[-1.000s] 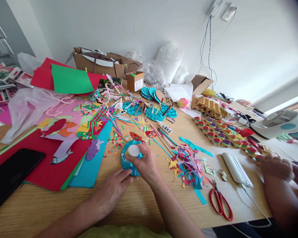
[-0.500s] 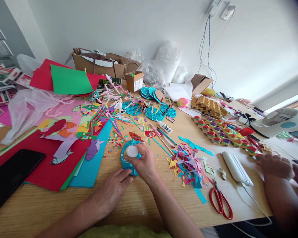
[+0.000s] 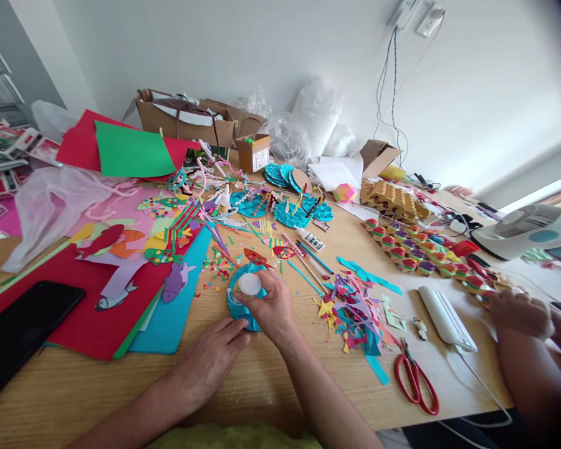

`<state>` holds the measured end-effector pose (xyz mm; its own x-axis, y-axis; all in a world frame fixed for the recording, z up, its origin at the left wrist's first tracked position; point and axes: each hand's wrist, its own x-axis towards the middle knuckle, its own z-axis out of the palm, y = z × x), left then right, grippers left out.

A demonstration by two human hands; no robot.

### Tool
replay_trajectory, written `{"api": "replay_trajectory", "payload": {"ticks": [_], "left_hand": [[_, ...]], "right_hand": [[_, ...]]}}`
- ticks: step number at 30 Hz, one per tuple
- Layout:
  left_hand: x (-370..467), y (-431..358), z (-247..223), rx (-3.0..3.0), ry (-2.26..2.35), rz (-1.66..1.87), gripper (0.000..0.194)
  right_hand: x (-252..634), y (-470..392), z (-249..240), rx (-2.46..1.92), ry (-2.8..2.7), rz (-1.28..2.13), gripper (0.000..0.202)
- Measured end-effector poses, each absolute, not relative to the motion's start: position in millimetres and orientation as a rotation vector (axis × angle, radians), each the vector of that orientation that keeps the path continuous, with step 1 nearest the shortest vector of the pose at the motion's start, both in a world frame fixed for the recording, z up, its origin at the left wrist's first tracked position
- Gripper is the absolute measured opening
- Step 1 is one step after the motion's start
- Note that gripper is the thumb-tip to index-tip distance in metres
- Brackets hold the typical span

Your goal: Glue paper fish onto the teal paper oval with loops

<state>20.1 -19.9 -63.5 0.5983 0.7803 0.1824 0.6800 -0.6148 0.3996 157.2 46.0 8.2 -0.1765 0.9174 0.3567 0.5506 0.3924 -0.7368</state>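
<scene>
A blue paper-covered disc (image 3: 244, 319) lies on the table in front of me. My right hand (image 3: 273, 305) is closed over it, thumb and fingers pinching a small container with a round white top (image 3: 250, 284). Whatever is under the container is hidden by the hand. Fingers stretched out, my left hand (image 3: 217, 352) rests on the table, its fingertips touching the disc's near edge. Just beyond the disc is a red paper fish (image 3: 256, 257).
Red-handled scissors (image 3: 416, 380) and coloured paper scraps (image 3: 358, 312) lie to the right. A black phone (image 3: 25, 330) sits on red paper sheets (image 3: 116, 324) at left. A white glue bottle (image 3: 312, 239) lies ahead. Another person's hand (image 3: 521, 313) is at the far right.
The white-topped container has shifted very slightly under my right hand. My left hand stays in place at the disc's edge.
</scene>
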Motion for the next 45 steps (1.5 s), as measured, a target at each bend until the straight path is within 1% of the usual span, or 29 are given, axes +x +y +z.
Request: {"api": "replay_trajectory", "payload": {"ticks": [13, 21, 30, 39, 45], "left_hand": [[21, -20, -74, 2.654, 1.172, 0.509, 0.029], [20, -20, -67, 2.588, 1.166, 0.534, 0.03], [21, -19, -57, 2.697, 1.15, 0.434, 0.03], [20, -22, -66, 2.638, 1.173, 0.492, 0.037], [20, -23, -65, 2.697, 1.185, 0.399, 0.038]], "right_hand": [[161, 41, 8, -1.32, -1.864, 0.614, 0.022], [163, 38, 18, -1.326, -1.78, 0.685, 0.02], [168, 40, 25, -1.327, -1.761, 0.754, 0.019], [177, 34, 32, -1.332, -1.663, 0.773, 0.02], [189, 33, 40, -1.362, -1.63, 0.818, 0.02]]}}
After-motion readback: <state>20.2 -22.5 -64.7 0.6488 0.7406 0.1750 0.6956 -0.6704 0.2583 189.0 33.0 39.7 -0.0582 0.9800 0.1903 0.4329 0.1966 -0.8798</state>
